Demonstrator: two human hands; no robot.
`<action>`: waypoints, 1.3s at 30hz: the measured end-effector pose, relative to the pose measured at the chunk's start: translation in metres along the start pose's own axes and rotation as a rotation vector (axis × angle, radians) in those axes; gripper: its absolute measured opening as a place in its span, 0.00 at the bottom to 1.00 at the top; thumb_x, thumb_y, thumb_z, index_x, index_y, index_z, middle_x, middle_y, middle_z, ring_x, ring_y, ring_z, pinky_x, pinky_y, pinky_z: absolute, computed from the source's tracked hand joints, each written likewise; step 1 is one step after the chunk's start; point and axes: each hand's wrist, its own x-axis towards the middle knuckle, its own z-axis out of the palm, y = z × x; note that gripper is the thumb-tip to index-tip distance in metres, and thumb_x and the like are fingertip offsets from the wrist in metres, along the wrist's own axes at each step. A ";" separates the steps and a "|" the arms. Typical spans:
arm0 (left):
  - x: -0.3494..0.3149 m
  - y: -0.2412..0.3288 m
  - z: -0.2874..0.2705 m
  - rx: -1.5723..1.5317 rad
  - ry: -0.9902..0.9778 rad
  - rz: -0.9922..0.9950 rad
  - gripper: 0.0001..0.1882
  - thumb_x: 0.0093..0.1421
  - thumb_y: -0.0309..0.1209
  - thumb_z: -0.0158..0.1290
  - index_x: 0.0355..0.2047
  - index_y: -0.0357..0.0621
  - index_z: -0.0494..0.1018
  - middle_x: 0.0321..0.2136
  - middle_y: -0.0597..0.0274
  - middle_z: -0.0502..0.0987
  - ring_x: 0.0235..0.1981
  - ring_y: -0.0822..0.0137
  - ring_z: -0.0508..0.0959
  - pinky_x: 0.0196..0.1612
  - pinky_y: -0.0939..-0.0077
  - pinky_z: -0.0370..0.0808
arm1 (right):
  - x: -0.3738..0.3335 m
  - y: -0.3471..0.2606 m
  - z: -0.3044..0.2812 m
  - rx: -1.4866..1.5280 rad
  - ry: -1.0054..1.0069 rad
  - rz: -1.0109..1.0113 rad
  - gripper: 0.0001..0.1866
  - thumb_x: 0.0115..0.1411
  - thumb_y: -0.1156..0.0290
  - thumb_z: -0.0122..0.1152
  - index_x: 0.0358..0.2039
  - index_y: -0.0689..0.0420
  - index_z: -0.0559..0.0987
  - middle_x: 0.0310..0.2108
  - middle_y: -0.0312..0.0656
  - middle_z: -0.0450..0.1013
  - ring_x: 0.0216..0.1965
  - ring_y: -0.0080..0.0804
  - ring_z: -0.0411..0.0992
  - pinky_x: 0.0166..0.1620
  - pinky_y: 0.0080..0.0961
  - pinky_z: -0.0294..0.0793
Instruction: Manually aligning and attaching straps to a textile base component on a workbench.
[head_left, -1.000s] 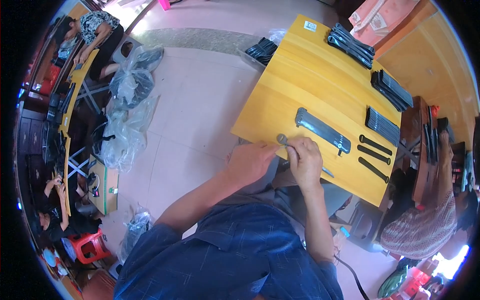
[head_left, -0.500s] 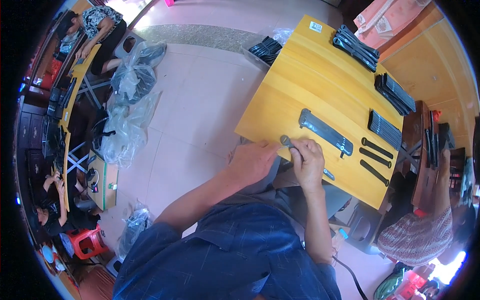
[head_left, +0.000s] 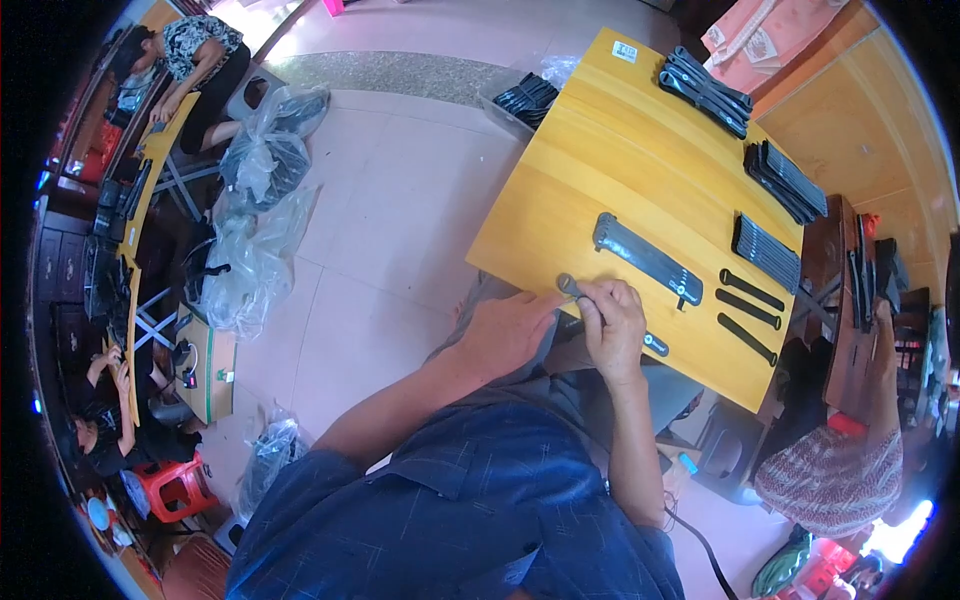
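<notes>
**Two hands on one wrench at the tabletop edge**

Both hands low at the near edge of the yellow tabletop (head_left: 620,170). Left hand (head_left: 508,330) curled shut, fingers just beside the round end of a small grey wrench (head_left: 570,287); hard to tell how much of it sits inside that hand. Right hand (head_left: 612,322) closed too, fingertips pinching the wrench from the other side. Wrench right at the tabletop edge, between the two hands, other end poking out past the right hand.

Just behind the hands, a long dark holder strip (head_left: 646,259), flat on the wood. Off to the right, three black wrenches (head_left: 748,312) side by side. Further back, more dark wrench bundles (head_left: 705,90). Clear plastic bags (head_left: 262,215) on the floor, well apart to the left.
</notes>
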 end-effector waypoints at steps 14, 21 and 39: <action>0.002 -0.007 0.006 -0.057 0.057 0.052 0.15 0.65 0.30 0.56 0.53 0.49 0.78 0.38 0.49 0.82 0.38 0.46 0.83 0.40 0.53 0.81 | -0.001 0.003 0.003 -0.010 0.015 0.007 0.07 0.61 0.75 0.65 0.40 0.57 0.86 0.34 0.45 0.76 0.39 0.46 0.75 0.44 0.39 0.75; 0.004 -0.007 0.004 -0.056 0.053 0.043 0.15 0.65 0.31 0.57 0.52 0.49 0.79 0.36 0.51 0.83 0.36 0.48 0.83 0.38 0.54 0.81 | 0.001 0.002 0.002 -0.008 0.015 0.009 0.06 0.60 0.76 0.66 0.39 0.57 0.86 0.33 0.44 0.76 0.39 0.45 0.75 0.44 0.38 0.75; 0.023 0.004 -0.008 0.028 0.013 0.058 0.11 0.68 0.32 0.53 0.46 0.47 0.81 0.31 0.51 0.81 0.32 0.47 0.82 0.34 0.51 0.79 | 0.001 0.006 0.003 0.018 0.062 -0.022 0.07 0.58 0.77 0.70 0.38 0.56 0.86 0.30 0.43 0.76 0.35 0.43 0.75 0.40 0.36 0.75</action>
